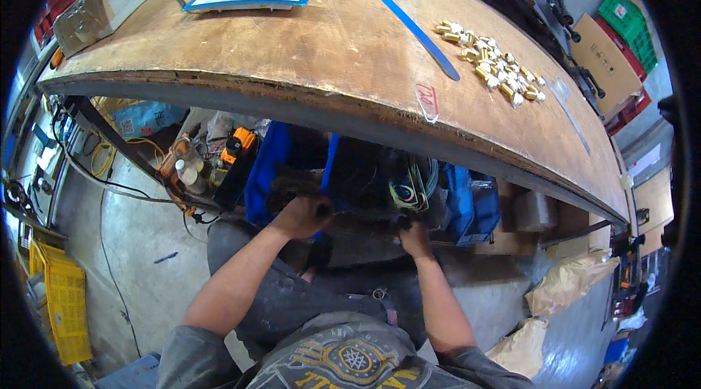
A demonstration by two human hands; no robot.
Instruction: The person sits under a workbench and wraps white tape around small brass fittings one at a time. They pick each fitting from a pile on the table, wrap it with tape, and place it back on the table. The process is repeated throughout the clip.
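Observation:
Both my arms reach under the front edge of a wooden workbench [307, 60]. My left hand [303, 217] is curled closed at the front of a blue bin [257, 183], next to dark contents [288, 190]; what it holds is hidden. My right hand [415, 239] looks closed around something dark at its fingertips, too shadowed to name. Just beyond it lies a coil of thin cable or wire [409, 192] with a pale green part. A second blue bin [471, 206] stands to the right of that hand.
On the benchtop lie brass-and-white fittings [504, 71], a blue strip [409, 20] and a blue-framed panel [244, 1]. Under the bench at left are an orange tool [239, 144] and bottles [190, 174]. A yellow crate [62, 301] stands on the floor; brown paper bags [569, 283] lie at right.

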